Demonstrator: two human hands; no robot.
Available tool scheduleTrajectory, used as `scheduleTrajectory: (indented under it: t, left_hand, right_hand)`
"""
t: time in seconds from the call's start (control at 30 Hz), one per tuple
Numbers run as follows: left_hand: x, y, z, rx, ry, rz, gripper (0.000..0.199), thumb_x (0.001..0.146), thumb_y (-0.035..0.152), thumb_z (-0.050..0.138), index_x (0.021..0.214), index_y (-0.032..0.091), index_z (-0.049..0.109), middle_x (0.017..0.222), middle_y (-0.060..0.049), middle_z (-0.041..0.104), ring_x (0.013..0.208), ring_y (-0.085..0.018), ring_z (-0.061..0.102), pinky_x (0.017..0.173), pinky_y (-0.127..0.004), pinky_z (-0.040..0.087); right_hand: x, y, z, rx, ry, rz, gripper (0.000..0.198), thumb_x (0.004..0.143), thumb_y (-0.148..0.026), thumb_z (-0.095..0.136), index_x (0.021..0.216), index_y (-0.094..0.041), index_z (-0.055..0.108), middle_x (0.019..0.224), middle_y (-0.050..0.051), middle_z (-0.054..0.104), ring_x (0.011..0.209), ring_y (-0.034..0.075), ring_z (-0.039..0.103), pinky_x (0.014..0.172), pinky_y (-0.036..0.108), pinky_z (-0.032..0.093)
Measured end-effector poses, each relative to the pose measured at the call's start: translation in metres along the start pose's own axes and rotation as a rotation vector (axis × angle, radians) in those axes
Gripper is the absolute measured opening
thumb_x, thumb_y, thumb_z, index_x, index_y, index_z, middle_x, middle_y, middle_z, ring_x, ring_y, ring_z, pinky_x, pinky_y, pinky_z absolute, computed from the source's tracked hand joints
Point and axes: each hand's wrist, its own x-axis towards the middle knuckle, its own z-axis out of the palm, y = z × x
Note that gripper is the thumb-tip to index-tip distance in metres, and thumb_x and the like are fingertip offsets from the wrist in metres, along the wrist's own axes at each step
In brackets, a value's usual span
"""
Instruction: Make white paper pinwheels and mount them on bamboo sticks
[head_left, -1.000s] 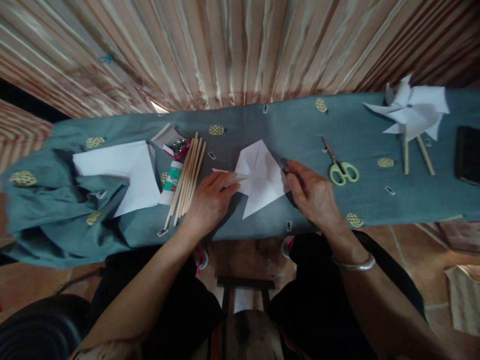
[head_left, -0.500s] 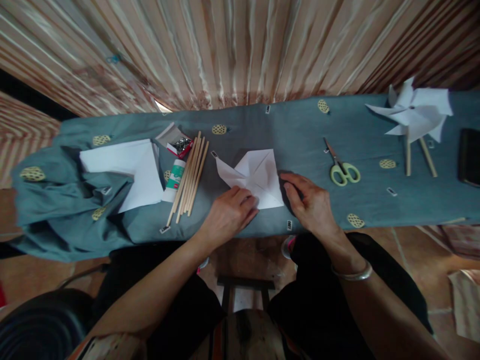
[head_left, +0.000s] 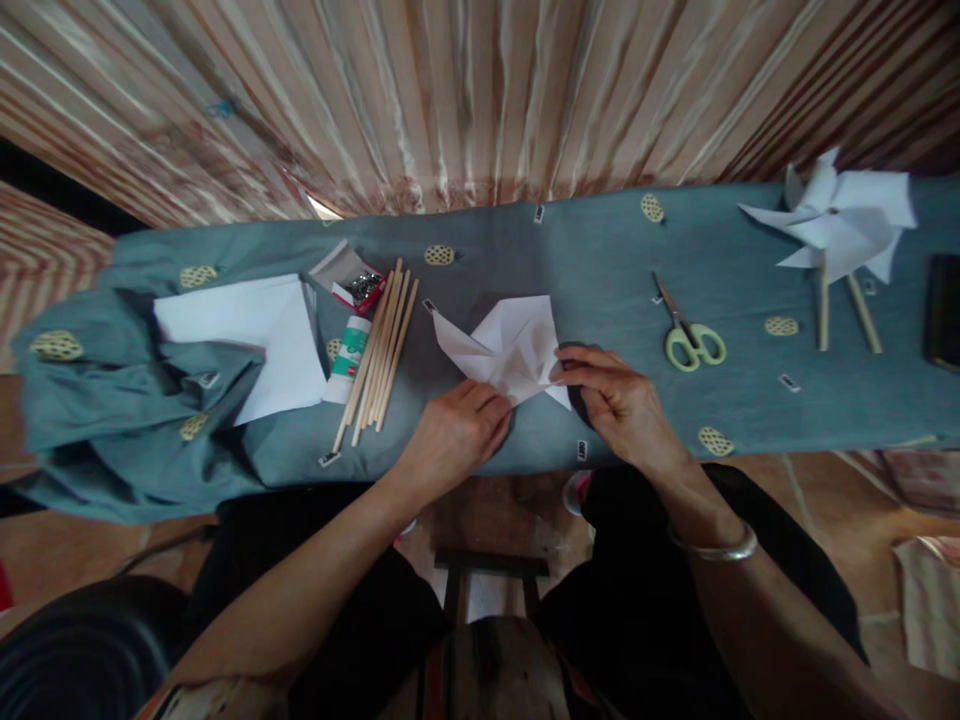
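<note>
A white paper pinwheel sheet (head_left: 517, 335), with cuts and partly lifted flaps, lies on the cloth in front of me. My left hand (head_left: 463, 425) has its fingers curled together on the paper's lower left edge, the fingertips partly hidden. On the right, my right hand (head_left: 619, 400) pinches a flap of the same paper between thumb and fingers, and that flap is bent up toward the middle. Left of the paper lie several wooden sticks (head_left: 384, 350), a glue stick (head_left: 349, 358) and an open small box of metal pins (head_left: 360, 288). Scissors (head_left: 691, 342) with green handles lie to the right.
A stack of white paper (head_left: 281, 355) lies at the left, partly under a fold of the blue-grey tablecloth (head_left: 480, 240). Finished-looking paper pinwheels (head_left: 847, 225) on sticks lie at the far right, near a dark flat object (head_left: 943, 312). A pleated curtain (head_left: 480, 100) hangs behind the table.
My right hand has moved left onto the paper and now pinches a flap, which has been bent up toward the centre. My left hand stays at the lower left edge.
</note>
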Motion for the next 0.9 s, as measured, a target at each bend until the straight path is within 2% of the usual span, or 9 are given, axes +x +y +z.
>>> scheduleTrajectory:
  t: [0.1,0.2,0.33,0.4,0.6,0.9]
  left_hand:
    - [0.000,0.000,0.000,-0.035,-0.005,-0.029,0.017,0.097,0.019,0.052,0.092,0.013,0.068,0.089,-0.007,0.070,0.083,-0.019,0.066,0.074,-0.030,0.057]
    - [0.000,0.000,0.000,-0.054,-0.023,-0.048,0.019,0.097,0.020,0.051,0.093,0.013,0.068,0.090,-0.007,0.070,0.084,-0.019,0.066,0.075,-0.031,0.057]
    - [-0.001,0.000,0.001,-0.071,-0.030,-0.063,0.020,0.098,0.021,0.050,0.093,0.013,0.068,0.091,-0.008,0.071,0.085,-0.020,0.067,0.075,-0.031,0.057]
    - [-0.002,0.000,0.000,-0.079,-0.017,-0.068,0.019,0.098,0.021,0.050,0.096,0.013,0.067,0.093,-0.008,0.071,0.086,-0.019,0.067,0.076,-0.031,0.057]
    - [-0.005,0.005,-0.001,-0.071,0.026,-0.050,0.028,0.100,0.024,0.048,0.123,0.012,0.059,0.092,-0.007,0.071,0.084,-0.019,0.066,0.074,-0.032,0.058]
    - [-0.005,0.005,-0.001,-0.043,0.005,0.008,0.024,0.101,0.020,0.045,0.108,0.011,0.066,0.094,-0.008,0.070,0.087,-0.020,0.064,0.078,-0.033,0.059]
  right_hand:
    - [0.001,-0.004,0.000,0.044,0.002,0.036,0.030,0.086,-0.011,0.051,0.097,-0.023,0.077,0.121,0.009,0.072,0.114,0.026,0.067,0.103,0.050,0.051]
    - [0.003,-0.008,0.003,0.188,0.002,0.103,0.021,0.086,-0.018,0.061,0.098,-0.026,0.076,0.122,0.008,0.072,0.119,0.026,0.065,0.106,0.049,0.050]
    - [0.008,-0.011,0.008,0.327,0.003,0.151,0.010,0.086,-0.025,0.068,0.091,-0.027,0.076,0.119,0.005,0.073,0.119,0.025,0.065,0.105,0.047,0.051]
    - [0.011,-0.012,0.011,0.294,0.004,0.153,0.010,0.087,-0.026,0.067,0.090,-0.027,0.076,0.119,0.005,0.072,0.119,0.025,0.064,0.105,0.047,0.051]
    - [0.019,-0.021,0.023,0.081,0.049,0.072,0.013,0.090,-0.027,0.063,0.089,-0.026,0.076,0.124,0.007,0.069,0.110,0.026,0.066,0.100,0.050,0.053]
    - [0.025,-0.022,0.034,-0.011,0.083,0.059,0.006,0.089,-0.029,0.067,0.088,-0.029,0.073,0.132,0.003,0.063,0.121,0.028,0.059,0.103,0.051,0.052]
